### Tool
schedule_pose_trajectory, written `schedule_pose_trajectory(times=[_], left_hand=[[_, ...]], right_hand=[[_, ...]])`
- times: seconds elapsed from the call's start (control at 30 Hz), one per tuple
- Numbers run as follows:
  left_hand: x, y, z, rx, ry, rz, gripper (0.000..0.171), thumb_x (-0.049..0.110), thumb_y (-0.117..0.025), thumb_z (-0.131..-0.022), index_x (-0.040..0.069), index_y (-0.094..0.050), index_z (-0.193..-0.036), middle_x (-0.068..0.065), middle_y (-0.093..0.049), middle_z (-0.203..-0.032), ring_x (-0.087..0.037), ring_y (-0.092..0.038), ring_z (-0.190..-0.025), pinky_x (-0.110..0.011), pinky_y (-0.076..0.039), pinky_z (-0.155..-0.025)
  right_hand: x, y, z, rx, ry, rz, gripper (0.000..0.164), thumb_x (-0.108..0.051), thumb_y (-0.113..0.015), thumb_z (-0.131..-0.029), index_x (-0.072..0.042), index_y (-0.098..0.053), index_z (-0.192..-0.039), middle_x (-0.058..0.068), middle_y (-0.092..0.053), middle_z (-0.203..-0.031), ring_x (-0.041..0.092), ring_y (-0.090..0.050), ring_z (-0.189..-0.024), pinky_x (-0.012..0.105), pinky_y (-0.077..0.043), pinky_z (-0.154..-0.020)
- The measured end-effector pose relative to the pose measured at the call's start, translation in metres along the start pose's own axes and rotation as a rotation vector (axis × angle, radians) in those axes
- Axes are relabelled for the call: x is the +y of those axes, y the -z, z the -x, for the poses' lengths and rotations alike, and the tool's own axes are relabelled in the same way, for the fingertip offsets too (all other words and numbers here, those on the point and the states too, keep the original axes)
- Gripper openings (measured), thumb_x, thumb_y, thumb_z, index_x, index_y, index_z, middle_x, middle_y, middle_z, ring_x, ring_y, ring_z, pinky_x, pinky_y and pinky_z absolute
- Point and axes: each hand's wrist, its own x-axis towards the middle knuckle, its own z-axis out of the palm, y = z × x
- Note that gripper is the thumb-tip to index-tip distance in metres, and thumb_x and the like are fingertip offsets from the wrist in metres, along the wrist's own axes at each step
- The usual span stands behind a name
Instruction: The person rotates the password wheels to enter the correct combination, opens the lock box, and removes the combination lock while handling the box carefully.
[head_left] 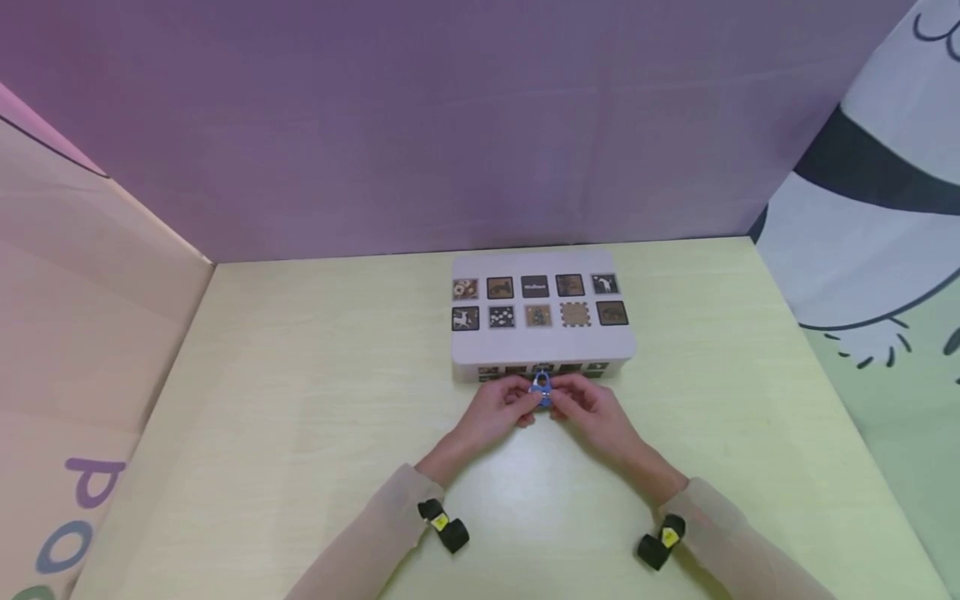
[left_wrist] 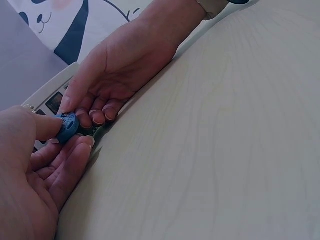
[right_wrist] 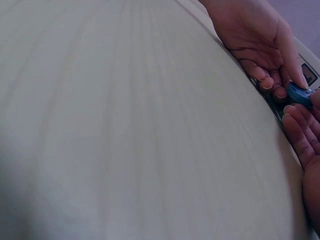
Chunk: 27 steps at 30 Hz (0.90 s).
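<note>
A small blue padlock [head_left: 542, 392] with dials is between both hands, right at the front side of a white box [head_left: 543, 343]. Its shackle points up toward the box. My left hand [head_left: 498, 410] pinches the padlock's left side between thumb and fingers. From the other side, my right hand [head_left: 596, 417] pinches it too, with its thumb on the body. In the left wrist view the rounded blue body of the padlock [left_wrist: 68, 127] shows between the fingertips, the lower fingers curled beneath. The right wrist view catches the padlock [right_wrist: 300, 94] at its edge, partly covered by fingers.
Rows of small square pictures cover the box lid and front. The box stands on a pale wood-grain table [head_left: 300, 400], near the purple back wall [head_left: 450, 133]. Printed panels rise at left [head_left: 67, 333] and right [head_left: 892, 250]. Each sleeve bears a black wrist strap.
</note>
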Motion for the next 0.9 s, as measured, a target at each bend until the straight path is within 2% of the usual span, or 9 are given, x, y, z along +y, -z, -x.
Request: schedule_pose_trajectory(times=[0.23,0.53,0.9], left_hand=[[0.0004,0.001,0.0007,-0.004,0.009,-0.014,0.022,0.019,-0.065,-0.102,0.001,-0.067,-0.114,-0.007,-0.072,-0.092,-0.014,-0.067,-0.077,-0.027,-0.063,-0.075],[-0.0015,0.0043,0.0006,-0.042,-0.009,0.022,0.026,0.011,-0.068,-0.1,-0.001,-0.064,-0.122,-0.008,-0.069,-0.1,-0.015,-0.068,-0.082,-0.027,-0.064,-0.078],[-0.0027,0.0047,-0.0007,-0.042,-0.002,0.03,0.027,0.009,-0.066,-0.1,-0.004,-0.064,-0.123,-0.013,-0.07,-0.103,-0.014,-0.068,-0.082,-0.028,-0.064,-0.079]], right_hand=[[0.0001,0.0004,0.0005,-0.002,-0.005,0.009,0.025,-0.008,-0.06,-0.104,0.006,-0.062,-0.124,0.022,-0.07,-0.106,0.015,-0.069,-0.089,0.025,-0.062,-0.083],[-0.0014,0.0012,-0.0005,0.0,-0.019,0.012,0.025,-0.008,-0.059,-0.104,0.006,-0.062,-0.125,0.022,-0.07,-0.107,0.014,-0.069,-0.089,0.025,-0.062,-0.084],[-0.003,0.0012,0.0,-0.003,-0.011,-0.006,0.025,-0.007,-0.059,-0.104,0.007,-0.061,-0.125,0.023,-0.069,-0.107,0.014,-0.069,-0.088,0.025,-0.062,-0.083]])
